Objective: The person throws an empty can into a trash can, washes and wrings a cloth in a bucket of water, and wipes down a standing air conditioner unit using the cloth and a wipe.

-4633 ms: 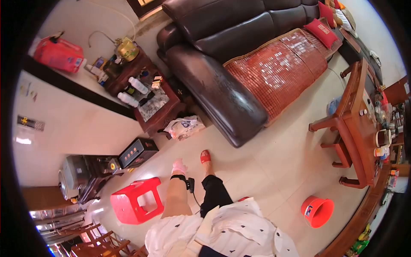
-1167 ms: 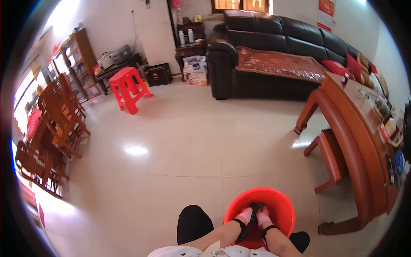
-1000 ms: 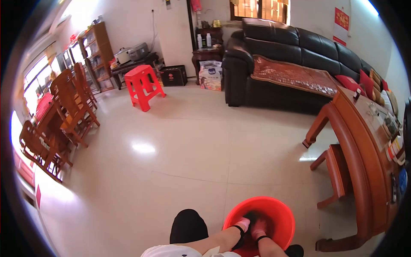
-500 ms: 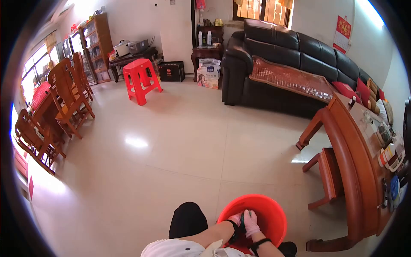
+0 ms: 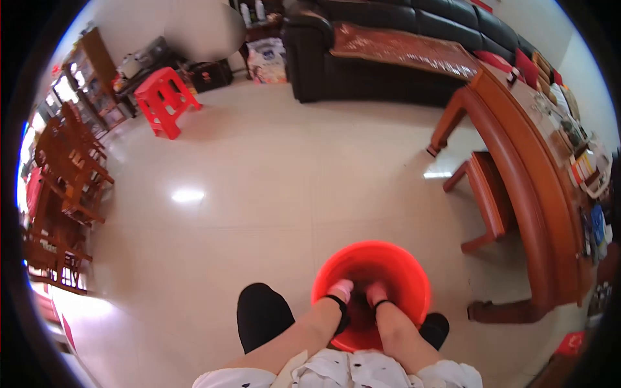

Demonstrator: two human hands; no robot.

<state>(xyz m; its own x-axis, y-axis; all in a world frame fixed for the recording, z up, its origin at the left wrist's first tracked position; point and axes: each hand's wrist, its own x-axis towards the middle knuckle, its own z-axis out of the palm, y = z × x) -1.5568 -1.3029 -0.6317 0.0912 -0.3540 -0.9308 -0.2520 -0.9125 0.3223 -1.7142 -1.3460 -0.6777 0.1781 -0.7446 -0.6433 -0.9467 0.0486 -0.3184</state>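
A red plastic bucket (image 5: 417, 275) stands on the floor between my knees. Both of my hands reach down into it in thin pinkish gloves, with dark bands at the wrists. My left hand (image 5: 343, 289) is near the bucket's left inner wall, and my right hand (image 5: 376, 292) is a short way to its right. Something dark lies low in the bucket around and below them; its kind does not show. My fingers point down and are blurred or hidden, so neither their closing nor anything held can be made out.
My black-clad knees (image 5: 262, 318) flank the bucket. To the right are a wooden table (image 5: 517, 174) and a small wooden stool (image 5: 491, 194). A red plastic stool (image 5: 165, 103), wooden chairs (image 5: 71, 155) and a dark sofa (image 5: 381, 77) stand farther off on the tiled floor.
My hands, earlier close together near the bucket's middle with something dark green at them, are now apart and lower inside. The view has tipped down, bringing the bucket higher in it.
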